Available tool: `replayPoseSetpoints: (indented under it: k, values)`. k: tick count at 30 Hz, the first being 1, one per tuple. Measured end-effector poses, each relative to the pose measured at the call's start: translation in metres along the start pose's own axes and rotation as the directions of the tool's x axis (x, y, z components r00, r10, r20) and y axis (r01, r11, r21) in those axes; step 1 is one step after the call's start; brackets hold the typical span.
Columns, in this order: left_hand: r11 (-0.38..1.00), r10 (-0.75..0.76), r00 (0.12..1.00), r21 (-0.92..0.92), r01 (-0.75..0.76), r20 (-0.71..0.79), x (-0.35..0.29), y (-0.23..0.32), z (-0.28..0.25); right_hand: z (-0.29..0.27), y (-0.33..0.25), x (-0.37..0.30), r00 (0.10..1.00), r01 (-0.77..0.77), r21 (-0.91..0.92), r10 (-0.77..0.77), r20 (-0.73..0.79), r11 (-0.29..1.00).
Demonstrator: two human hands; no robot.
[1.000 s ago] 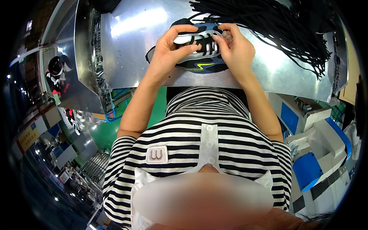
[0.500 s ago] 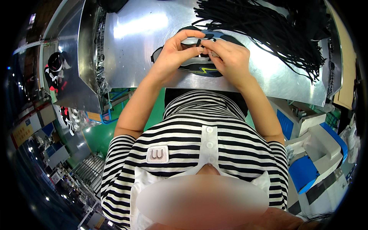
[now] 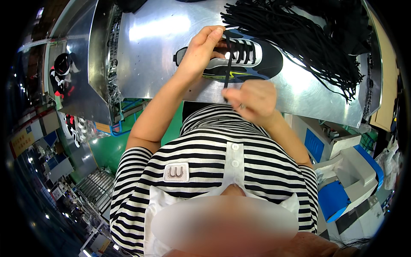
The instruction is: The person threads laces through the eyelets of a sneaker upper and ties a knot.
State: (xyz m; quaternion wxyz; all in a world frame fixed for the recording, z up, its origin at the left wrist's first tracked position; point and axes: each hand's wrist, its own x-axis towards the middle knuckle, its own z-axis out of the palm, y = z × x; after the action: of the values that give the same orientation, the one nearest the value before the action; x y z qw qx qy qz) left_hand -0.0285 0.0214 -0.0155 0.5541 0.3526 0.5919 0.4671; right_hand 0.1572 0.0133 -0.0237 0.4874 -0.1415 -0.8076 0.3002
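Observation:
A sneaker (image 3: 270,58) in black, grey and blue, with a yellow-green zigzag on its side, lies on the metal worktable, toe to the right. Black lacing crosses its light grey eyelet strip. One length of black shoelace (image 3: 228,64) is drawn straight across the shoe toward me. My left hand (image 3: 197,53) is over the heel end, thumb and forefinger closed at the lace's far end, other fingers in the shoe opening. Near the table's front edge, my right hand (image 3: 254,100), slightly blurred, is closed on the lace's near end.
A big bundle of black laces (image 3: 295,38) lies at the back right of the metal worktable (image 3: 145,64). At the left stands a metal side panel (image 3: 72,94), with a black, white and red shoe (image 3: 62,70) beyond it. A grey and blue machine (image 3: 346,171) is at the right.
My hands were together over the shoe opening. The right hand has moved toward me, stretching the lace; the left has shifted slightly up. More of the lacing and toe now shows.

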Motion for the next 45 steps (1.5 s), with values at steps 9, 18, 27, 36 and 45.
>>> replayPoseSetpoints:
  k: [9,18,27,36,45]
  values:
    - [0.959,0.031,0.993,0.276,-0.062,0.115,-0.019,0.016,-0.005,-0.005,-0.001,-0.021,0.74,-0.652,0.291,0.671,0.043,0.701]
    - [0.681,0.329,0.926,0.632,-0.37,0.188,-0.06,-0.012,-0.016,0.001,0.012,-0.01,0.485,-0.866,0.283,0.828,0.281,0.411]
    - [0.647,0.32,0.92,0.658,-0.387,0.226,-0.06,-0.009,-0.025,0.035,0.013,0.006,0.424,-0.697,0.692,0.887,0.183,0.19]
    - [0.653,0.306,0.94,0.685,-0.323,0.151,-0.053,-0.021,-0.02,0.043,0.01,0.003,0.495,-0.645,0.689,0.868,0.045,0.332]
    - [0.709,0.293,0.94,0.62,-0.336,0.175,-0.05,-0.016,-0.018,0.035,0.018,-0.005,0.501,-0.715,0.596,0.862,0.073,0.365]
